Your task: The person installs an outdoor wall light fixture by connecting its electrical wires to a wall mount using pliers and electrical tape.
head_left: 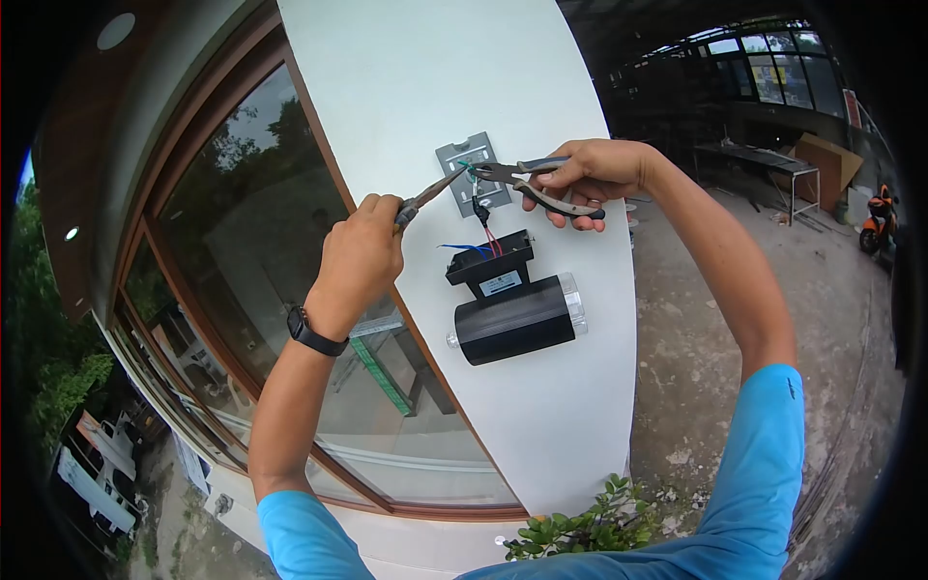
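My left hand (360, 242) is closed around the handles of long-nose pliers (435, 193), whose tips reach a green wire (466, 164). From the other side, my right hand (592, 174) grips combination pliers (501, 172), their handles spread and their jaws at the same wire. Whether the jaws are closed on it is too small to tell. Behind the wire, a grey metal mounting plate (449, 155) is fixed to the wall. Below it hangs a black cylindrical wall lamp (512, 321); red wires (492, 238) and a loose blue wire (462, 247) come out of its box-shaped base (464, 266).
The white wall (541, 416) stands directly ahead, with a brown-framed glass window (261, 184) at its left. A leafy plant (580, 527) grows at its foot. To the right are a concrete floor (696, 338), a metal-legged table (764, 159) and an orange motorbike (878, 222).
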Demonstrator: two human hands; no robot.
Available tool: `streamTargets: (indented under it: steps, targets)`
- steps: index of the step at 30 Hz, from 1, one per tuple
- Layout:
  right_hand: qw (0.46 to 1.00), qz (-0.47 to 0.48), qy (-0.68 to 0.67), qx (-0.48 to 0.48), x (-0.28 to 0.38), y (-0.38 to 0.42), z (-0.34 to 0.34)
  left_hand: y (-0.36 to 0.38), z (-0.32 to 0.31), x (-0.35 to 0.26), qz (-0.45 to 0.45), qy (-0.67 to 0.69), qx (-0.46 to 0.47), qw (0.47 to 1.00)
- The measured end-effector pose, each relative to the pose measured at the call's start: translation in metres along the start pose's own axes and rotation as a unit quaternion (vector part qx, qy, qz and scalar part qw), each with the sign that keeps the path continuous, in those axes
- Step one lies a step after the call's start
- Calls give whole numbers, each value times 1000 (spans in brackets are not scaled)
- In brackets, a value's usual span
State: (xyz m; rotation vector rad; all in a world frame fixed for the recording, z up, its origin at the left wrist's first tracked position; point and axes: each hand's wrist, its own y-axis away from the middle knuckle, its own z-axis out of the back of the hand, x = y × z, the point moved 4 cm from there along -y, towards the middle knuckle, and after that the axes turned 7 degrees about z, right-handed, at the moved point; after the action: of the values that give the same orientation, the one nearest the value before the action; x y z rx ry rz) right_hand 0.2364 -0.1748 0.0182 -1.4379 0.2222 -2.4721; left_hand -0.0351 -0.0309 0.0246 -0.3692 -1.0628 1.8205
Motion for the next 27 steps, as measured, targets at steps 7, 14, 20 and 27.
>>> streamTargets:
  steps: [7, 14, 20, 27]
  targets:
    - [1000, 9, -15, -6, -2, -3, 2, 2, -6, 5, -50, 1, -49, 998]
    - [1000, 5, -6, 8, -3, -3, 3, 3, -5, 2, -21, -5, -25, 999]
    - [1000, 2, -11, 1, -3, -1, 3, 0, -5, 3, -44, -38, -68, 996]
    - [1000, 0, -22, 15, -1, -2, 4, -6, 0, 0, -140, -178, -175, 958]
